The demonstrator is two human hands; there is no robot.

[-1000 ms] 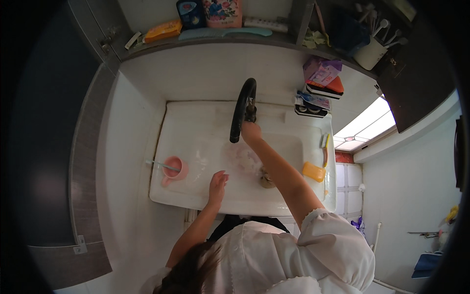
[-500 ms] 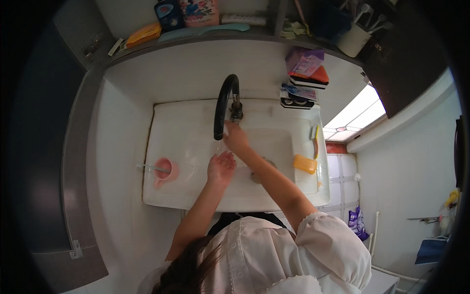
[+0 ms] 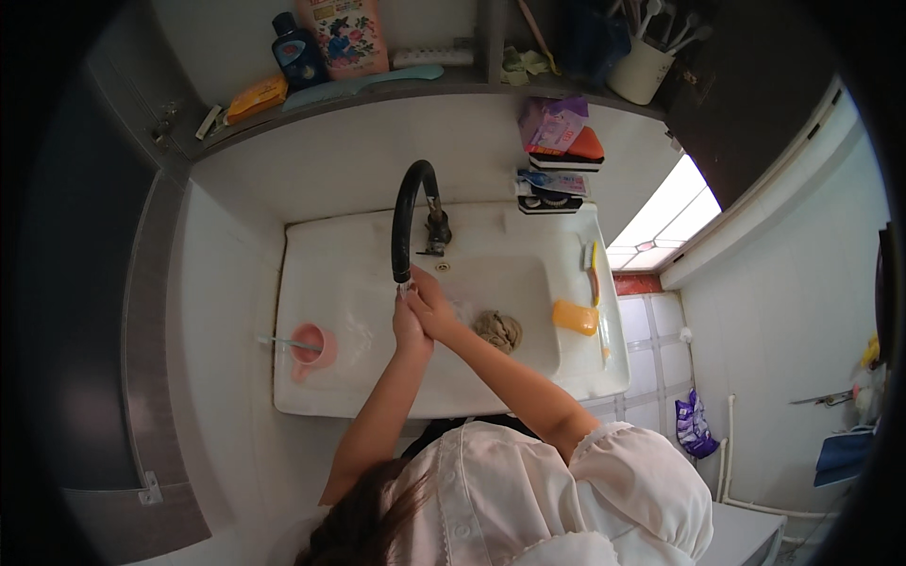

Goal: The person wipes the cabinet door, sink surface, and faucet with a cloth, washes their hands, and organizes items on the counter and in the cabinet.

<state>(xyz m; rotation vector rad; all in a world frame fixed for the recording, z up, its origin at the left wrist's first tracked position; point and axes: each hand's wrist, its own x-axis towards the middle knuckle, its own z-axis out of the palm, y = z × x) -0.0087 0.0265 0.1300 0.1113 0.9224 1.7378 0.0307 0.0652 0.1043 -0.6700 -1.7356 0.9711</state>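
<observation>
Water runs from the black curved tap over both my hands, held together just under its spout. My left hand lies palm inward against my right, its fingers pointing up toward the spout and partly hidden. My right hand rests against and partly over the left, fingers stretched out, with no object visible between them. Beneath the hands is the white washbasin. A crumpled grey-brown cloth lies in its bowl beside my right forearm. The tap's lever is just beyond the right hand.
On the basin's left ledge stands a pink cup with a toothbrush. An orange soap bar and a yellow-red brush lie on the right rim. A wall rack holds tubes and packets. Bottles line the shelf above.
My right hand has come down from the tap's lever and joined my left under the spout. The water stream now falls on both hands. The cloth, mostly hidden behind my forearm before, shows.
</observation>
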